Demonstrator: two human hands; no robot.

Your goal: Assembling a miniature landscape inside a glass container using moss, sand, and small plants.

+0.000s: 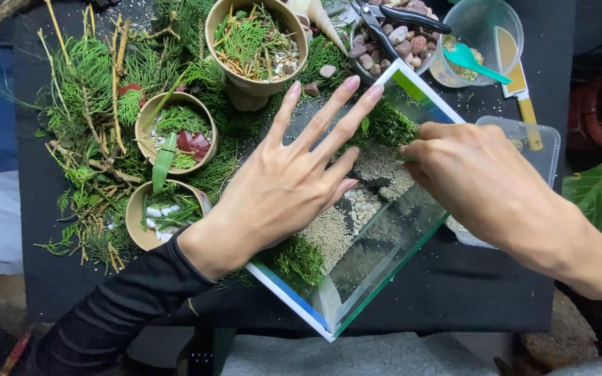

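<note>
A square glass tank (384, 268) with white and blue edging sits on a black table. Inside lie sand, a strip of small pale pebbles (362, 203) and clumps of green moss (301, 259). My left hand (283, 184) hovers flat over the tank's left side, fingers spread, holding nothing. My right hand (479, 177) reaches in from the right with fingertips pinched together near the moss at the tank's far corner (390, 125); whatever it pinches is too small to make out.
Three tan pots (256, 87) (144, 125) (134, 216) with greenery stand left of the tank among cut conifer sprigs. Behind are a bowl of reddish stones with black pliers (398, 15), a clear cup with a teal spoon (475, 61), and a clear lid (541, 143).
</note>
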